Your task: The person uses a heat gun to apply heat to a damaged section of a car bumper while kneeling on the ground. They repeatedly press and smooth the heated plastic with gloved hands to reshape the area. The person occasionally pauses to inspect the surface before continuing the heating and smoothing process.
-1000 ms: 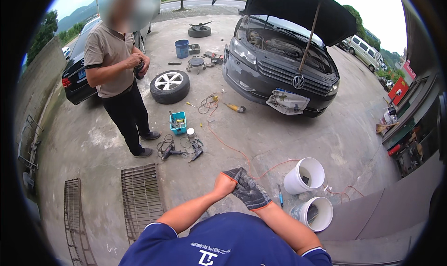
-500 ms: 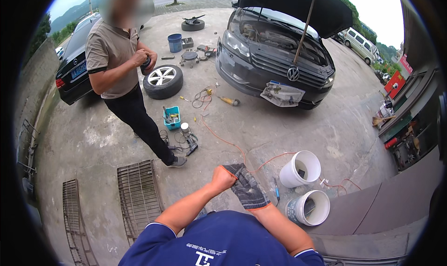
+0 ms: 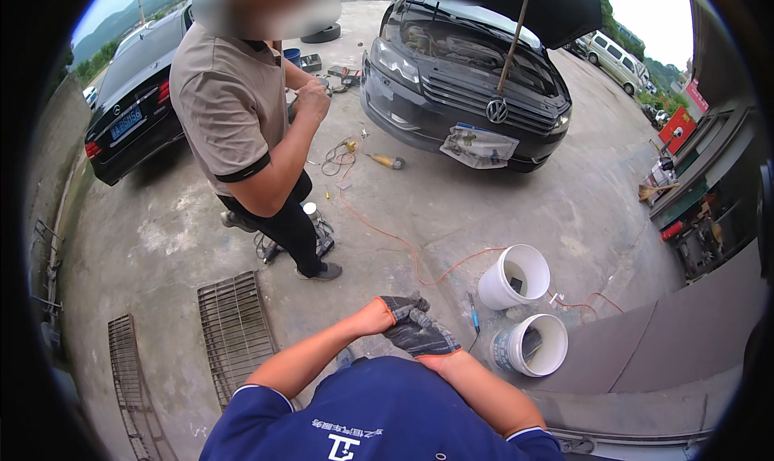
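Both of my hands meet in front of my chest. My right hand (image 3: 425, 337) wears a dark grey work glove with an orange cuff, and its fingers close on a second dark glove (image 3: 407, 306). That second glove covers the front of my left hand (image 3: 374, 319); its orange rim crosses the hand, leaving the back part and wrist bare. Inside the fabric, the left fingers are hidden.
A person in a beige shirt (image 3: 230, 98) stands ahead on the left. Two white buckets (image 3: 492, 283) (image 3: 506, 350) and a blue-handled tool (image 3: 474, 316) are at right. Metal grates (image 3: 238, 320) lie left. Beyond an orange cord (image 3: 387, 237) stands a dark car (image 3: 484, 90), its hood raised.
The second glove looks more bunched around my left hand, and my hands are closer together. The person on the left has stepped nearer and to the right, covering the wheel and turquoise basket.
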Motion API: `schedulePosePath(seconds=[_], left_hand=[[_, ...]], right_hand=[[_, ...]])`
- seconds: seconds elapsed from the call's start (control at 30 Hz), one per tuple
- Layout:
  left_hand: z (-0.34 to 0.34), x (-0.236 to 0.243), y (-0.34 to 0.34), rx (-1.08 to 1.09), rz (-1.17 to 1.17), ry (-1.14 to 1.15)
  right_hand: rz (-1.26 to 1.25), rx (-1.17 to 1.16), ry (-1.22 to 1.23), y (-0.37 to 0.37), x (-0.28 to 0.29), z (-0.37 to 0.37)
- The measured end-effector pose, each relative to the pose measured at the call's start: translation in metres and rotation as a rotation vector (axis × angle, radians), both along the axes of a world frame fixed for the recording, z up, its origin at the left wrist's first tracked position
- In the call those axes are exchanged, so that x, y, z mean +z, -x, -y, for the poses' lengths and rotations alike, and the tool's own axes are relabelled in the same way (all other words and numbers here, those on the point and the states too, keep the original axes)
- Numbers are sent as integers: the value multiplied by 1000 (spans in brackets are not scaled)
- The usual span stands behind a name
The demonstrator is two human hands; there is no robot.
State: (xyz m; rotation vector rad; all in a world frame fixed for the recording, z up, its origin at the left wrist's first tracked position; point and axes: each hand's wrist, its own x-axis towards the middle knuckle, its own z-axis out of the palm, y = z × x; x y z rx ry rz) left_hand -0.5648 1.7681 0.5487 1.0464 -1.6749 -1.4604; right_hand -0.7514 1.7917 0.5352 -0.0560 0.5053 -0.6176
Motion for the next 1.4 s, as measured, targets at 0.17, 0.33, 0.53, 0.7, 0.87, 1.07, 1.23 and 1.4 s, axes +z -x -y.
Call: schedulePosePath(seconds=[0.17, 0.33, 0.53, 0.7, 0.87, 1.07, 1.23, 1.4], left_hand=[[-9, -8, 6, 305, 141, 39], [7, -22, -8, 484, 126, 200], [7, -24, -23, 546, 97, 39], [10, -32, -19, 591, -27, 92], [11, -27, -53, 667, -90, 10], [18, -42, -58, 827, -144, 317], [6, -89, -35, 794, -290, -575], [-21, -58, -33, 681, -565, -530]], right_hand=[[-62, -24, 12, -8, 6, -4], [63, -87, -90, -18, 37, -3], [-25, -117, -132, -28, 77, -8], [-6, -97, -62, -15, 61, -21], [-137, -44, 125, -17, 71, -26], [-657, -388, 433, -26, 19, 23], [-1093, 108, 1086, -91, -4, 36], [-1234, 172, 999, -107, -48, 52]])
